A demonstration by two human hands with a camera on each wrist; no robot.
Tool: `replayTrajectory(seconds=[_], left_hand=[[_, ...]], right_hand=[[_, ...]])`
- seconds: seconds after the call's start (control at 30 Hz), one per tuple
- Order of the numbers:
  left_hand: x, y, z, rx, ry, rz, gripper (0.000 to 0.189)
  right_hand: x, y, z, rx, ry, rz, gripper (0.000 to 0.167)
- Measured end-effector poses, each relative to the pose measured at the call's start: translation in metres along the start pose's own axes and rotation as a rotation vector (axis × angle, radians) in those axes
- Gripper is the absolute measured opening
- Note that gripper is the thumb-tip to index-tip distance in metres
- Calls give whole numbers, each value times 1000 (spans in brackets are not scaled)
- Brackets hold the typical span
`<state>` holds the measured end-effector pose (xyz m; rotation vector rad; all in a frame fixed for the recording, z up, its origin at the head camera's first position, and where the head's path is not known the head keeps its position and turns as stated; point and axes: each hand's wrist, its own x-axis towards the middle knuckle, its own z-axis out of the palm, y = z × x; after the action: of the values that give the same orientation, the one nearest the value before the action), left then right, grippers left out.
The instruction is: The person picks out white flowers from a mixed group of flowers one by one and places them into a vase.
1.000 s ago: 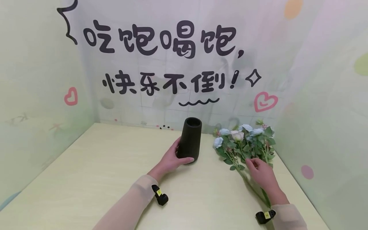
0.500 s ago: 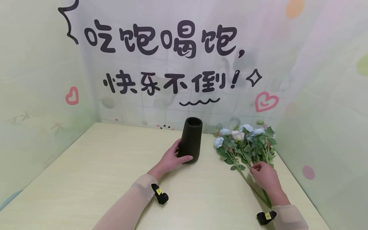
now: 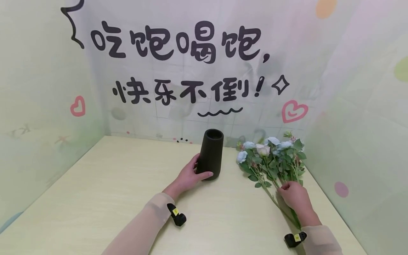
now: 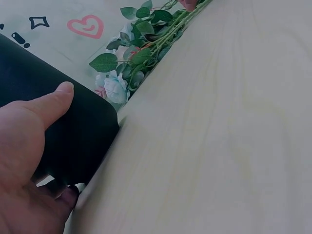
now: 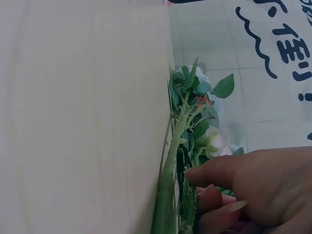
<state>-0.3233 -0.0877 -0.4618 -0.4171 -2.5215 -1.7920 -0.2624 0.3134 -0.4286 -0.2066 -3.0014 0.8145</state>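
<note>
head view: against the frame from one second ago, the right hand (image 3: 296, 200) has moved a little down the stems (image 5: 168, 192), toward the person, while the flowers (image 3: 271, 156) and the black vase (image 3: 210, 156) have kept their places. the vase stands upright on the table (image 3: 121, 184), long axis vertical, mouth up; the flowers lie with blooms toward the back wall (image 3: 165, 120), long axis slanting to the near right, cut ends close to the right wrist. the left hand (image 3: 186, 179) holds the vase low down, thumb across its front, and the vase sits between that hand and the flowers. the right hand's fingers are bent in narrow, pinching a stem below the leaves; the blooms lie beyond it.
</note>
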Motion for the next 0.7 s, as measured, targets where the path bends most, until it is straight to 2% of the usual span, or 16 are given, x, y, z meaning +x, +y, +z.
replayTrajectory(seconds=[0.3, 0.7], left_hand=[[0, -1, 0, -3, 0, -2, 93], [0, -1, 0, -9, -2, 3, 92]], right_hand=[[1, 2, -1, -13, 4, 15, 22], [-1, -2, -3, 32, 18, 34, 18]])
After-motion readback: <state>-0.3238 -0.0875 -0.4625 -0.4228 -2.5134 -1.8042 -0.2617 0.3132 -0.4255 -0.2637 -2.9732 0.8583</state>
